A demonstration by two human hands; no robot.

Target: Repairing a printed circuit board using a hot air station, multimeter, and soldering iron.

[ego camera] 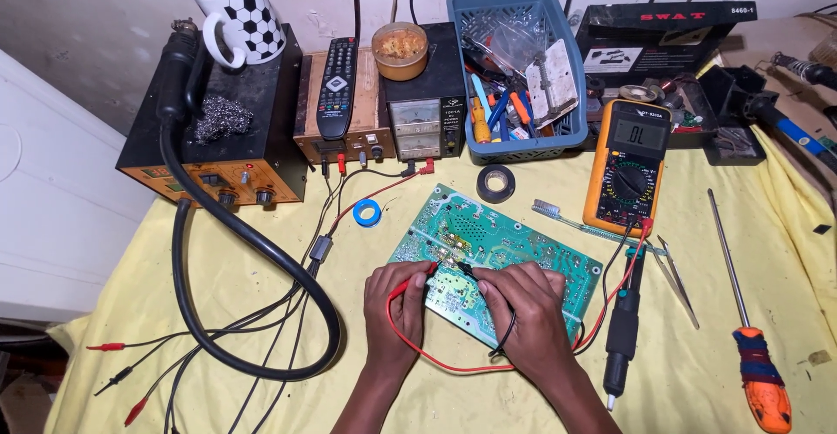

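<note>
On the desk (174, 312), both probes already touch the green circuit board (497, 264). Left hand (394, 299) pinches the red probe (418, 277), right hand (523, 308) the black probe (466, 270); the yellow multimeter (628, 166) is on and showing a reading.

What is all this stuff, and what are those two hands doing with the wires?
The one picture comes from a camera on the person's head, looking down at a yellow cloth-covered table. The left hand holds a thin red-wired probe and the right hand a black-wired probe, both tips touching a flat green circuit board. The wires run toward an orange handheld meter with a dial. Nearby lie an orange-handled screwdriver and a blue plastic basket of tools.
</note>
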